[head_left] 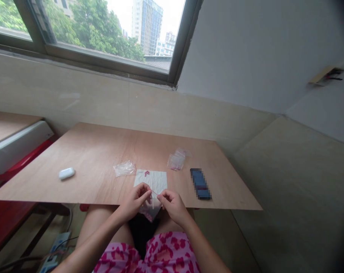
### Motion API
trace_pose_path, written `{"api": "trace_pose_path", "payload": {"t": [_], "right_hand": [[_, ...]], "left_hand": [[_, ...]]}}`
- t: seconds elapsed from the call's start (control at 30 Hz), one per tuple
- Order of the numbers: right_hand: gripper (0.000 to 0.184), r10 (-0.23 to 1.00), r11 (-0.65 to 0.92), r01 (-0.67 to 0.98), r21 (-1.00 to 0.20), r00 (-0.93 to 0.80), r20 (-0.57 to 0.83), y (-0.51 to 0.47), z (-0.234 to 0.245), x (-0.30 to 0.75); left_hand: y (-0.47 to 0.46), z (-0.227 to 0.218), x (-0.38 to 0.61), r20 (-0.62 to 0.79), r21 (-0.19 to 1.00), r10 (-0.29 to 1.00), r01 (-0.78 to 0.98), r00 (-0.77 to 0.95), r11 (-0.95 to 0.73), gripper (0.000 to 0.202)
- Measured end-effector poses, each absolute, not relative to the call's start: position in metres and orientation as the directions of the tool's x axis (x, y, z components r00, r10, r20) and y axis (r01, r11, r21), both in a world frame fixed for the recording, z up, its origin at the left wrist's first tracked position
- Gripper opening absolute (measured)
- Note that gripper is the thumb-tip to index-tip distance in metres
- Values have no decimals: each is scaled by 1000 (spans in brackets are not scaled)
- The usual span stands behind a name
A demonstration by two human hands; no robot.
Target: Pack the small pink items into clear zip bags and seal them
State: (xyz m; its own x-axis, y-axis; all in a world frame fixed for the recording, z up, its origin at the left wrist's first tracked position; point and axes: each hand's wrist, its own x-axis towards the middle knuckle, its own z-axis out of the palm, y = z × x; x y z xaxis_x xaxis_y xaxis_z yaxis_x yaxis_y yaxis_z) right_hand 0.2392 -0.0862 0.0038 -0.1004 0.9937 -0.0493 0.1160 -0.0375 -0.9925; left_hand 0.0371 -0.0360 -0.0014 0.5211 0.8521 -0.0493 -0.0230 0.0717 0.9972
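My left hand [136, 201] and my right hand [172, 204] meet at the near edge of the wooden table [98, 151]. Both pinch a small clear plastic bag [149, 210] with pink bits inside, and a thin thread-like strand [154, 192] runs between the fingertips. Just beyond the hands lies a white sheet [153, 180] with a few pink beads [146, 173] on it. What exactly the fingertips grip is too small to make out.
A crumpled clear bag [124, 168] lies left of the sheet, another bag with pink bits [176, 160] right of it. A dark phone [200, 184] rests at the right, a white earbud case [66, 173] at the left. Power strip and cables [54, 252] lie on the floor.
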Motion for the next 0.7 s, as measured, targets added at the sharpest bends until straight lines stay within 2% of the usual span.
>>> {"api": "trace_pose_path", "payload": {"t": [0.17,0.33,0.43,0.5,0.57,0.63,0.7], "right_hand": [[41,997,-80,-132,-988,-35,-76,-86,-1,223],[41,992,-120,-118,-986,-51,-115,-83,3,221],[41,995,-93,-123,-988,-58,-86,-77,14,227],[42,994,-84,-162,-983,-80,-72,-69,27,235],[42,995,-77,-199,-977,-77,-63,-56,42,248],[41,998,-61,-219,-974,-38,-54,-37,54,264],[39,999,-29,-192,-981,27,-35,-12,61,281]], "left_hand": [[-38,-4,41,-29,992,881,-97,472,84,36],[-36,-3,38,-89,984,911,-106,404,143,44],[-32,-1,34,-48,993,908,-80,416,89,41],[-23,1,26,31,999,922,1,385,-34,37],[-6,2,14,125,968,942,171,312,-185,33],[18,1,-1,212,874,947,386,240,-294,28],[45,-4,-15,314,731,926,570,209,-376,28]]}}
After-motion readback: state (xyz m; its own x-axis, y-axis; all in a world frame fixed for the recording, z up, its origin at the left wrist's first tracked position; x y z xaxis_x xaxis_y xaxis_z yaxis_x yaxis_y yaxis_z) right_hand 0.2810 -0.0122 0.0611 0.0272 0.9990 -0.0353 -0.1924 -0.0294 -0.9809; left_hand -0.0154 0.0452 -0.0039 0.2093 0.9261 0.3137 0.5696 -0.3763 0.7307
